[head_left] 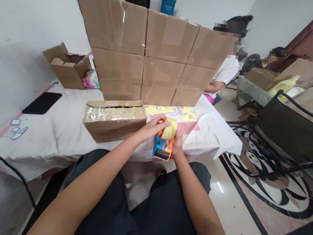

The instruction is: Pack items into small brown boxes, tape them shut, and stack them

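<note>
Head view: left hand (155,128) grasps the yellowish round tape roll (170,130); right hand (178,143) grips the blue-and-orange plastic dispenser (162,150) under it, at the white cloth-covered table's (206,138) edge. Steady dispenser, squarely seated roll advisable.

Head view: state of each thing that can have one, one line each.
Tape roll: at the dispenser's top; full seating unclear
Tape dispenser: held up, off the table
Left hand: fingers on the roll
Right hand: gripping the dispenser's side
Near box: taped, dark gap along top
Box stack: three by three, taped
Left carton: flaps open
</note>
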Tool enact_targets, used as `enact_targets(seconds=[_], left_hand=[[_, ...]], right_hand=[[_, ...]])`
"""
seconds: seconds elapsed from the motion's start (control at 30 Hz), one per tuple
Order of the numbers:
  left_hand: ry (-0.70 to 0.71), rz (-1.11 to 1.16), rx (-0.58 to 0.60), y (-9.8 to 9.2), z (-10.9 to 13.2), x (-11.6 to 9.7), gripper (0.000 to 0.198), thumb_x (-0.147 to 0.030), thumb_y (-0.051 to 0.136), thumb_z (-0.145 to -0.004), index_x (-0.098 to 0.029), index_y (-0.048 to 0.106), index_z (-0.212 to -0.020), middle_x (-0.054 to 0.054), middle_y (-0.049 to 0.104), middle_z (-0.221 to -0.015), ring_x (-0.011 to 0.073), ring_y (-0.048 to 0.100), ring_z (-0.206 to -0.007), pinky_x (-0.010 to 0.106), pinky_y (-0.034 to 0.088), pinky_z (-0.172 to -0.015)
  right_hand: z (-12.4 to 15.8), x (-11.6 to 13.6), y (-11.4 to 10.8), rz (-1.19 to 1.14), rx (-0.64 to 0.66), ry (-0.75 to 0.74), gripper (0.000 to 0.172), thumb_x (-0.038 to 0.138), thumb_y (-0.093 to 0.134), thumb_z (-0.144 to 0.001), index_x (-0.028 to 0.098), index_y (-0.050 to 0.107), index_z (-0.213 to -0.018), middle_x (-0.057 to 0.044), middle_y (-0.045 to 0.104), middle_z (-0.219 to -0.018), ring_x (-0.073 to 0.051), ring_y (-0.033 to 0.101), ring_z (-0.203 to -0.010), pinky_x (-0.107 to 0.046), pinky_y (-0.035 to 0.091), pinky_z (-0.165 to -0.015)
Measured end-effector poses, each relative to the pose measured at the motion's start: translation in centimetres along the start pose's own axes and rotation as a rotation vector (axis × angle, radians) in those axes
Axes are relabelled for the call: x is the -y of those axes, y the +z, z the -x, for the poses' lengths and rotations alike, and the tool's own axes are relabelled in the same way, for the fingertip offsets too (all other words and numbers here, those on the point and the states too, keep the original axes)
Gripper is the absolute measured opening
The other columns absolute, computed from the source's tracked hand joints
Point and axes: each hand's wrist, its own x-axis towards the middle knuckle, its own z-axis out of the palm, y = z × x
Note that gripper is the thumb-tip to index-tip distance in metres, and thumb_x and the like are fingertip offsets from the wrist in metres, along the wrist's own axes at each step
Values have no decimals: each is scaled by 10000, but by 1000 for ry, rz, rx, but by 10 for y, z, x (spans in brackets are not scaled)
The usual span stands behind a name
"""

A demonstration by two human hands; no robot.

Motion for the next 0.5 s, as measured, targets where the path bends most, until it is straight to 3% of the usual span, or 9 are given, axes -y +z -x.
enact_targets(seconds=[0.13,0.23,0.3,0.4,0.5], left_hand=[[8,-152,-119,-4,14,-4,642,-642,611,-850,-192,533,-1301,124,635,-1213,249,612,-1067,372,460,-929],[151,-373,-189,2,27,1,438,-601,622,-856,-183,694,-969,99,622,-1082,256,557,-1074,417,416,-1009],[185,-466,-152,11,34,8,376,-574,690,-812,-203,741,-774,86,604,-1026,275,508,-1106,461,346,-1084],[196,-377,-134,23,39,14,287,-504,743,-788,-224,784,-741,80,601,-982,263,516,-1057,451,360,-1065],[246,-209,-196,32,41,13,252,-438,696,-831,-213,798,-776,63,610,-901,212,560,-939,361,444,-922]], right_hand=[[-4,5,-5,44,-70,-41,665,792,403,-853,192,677,-938,-104,703,-807,-290,699,-910,-411,587,-754],[-8,6,-13,88,-151,-90,621,770,396,-865,201,643,-908,-89,683,-808,-262,692,-866,-386,575,-726],[-11,6,-18,132,-189,-123,587,761,408,-862,210,610,-845,-72,653,-773,-238,673,-786,-371,561,-688],[-15,2,-26,198,-228,-156,593,759,353,-883,216,566,-779,-58,604,-728,-214,632,-723,-361,538,-658],[-22,-5,-31,273,-241,-167,605,759,344,-890,207,574,-799,-58,578,-746,-218,618,-785,-366,532,-693]])
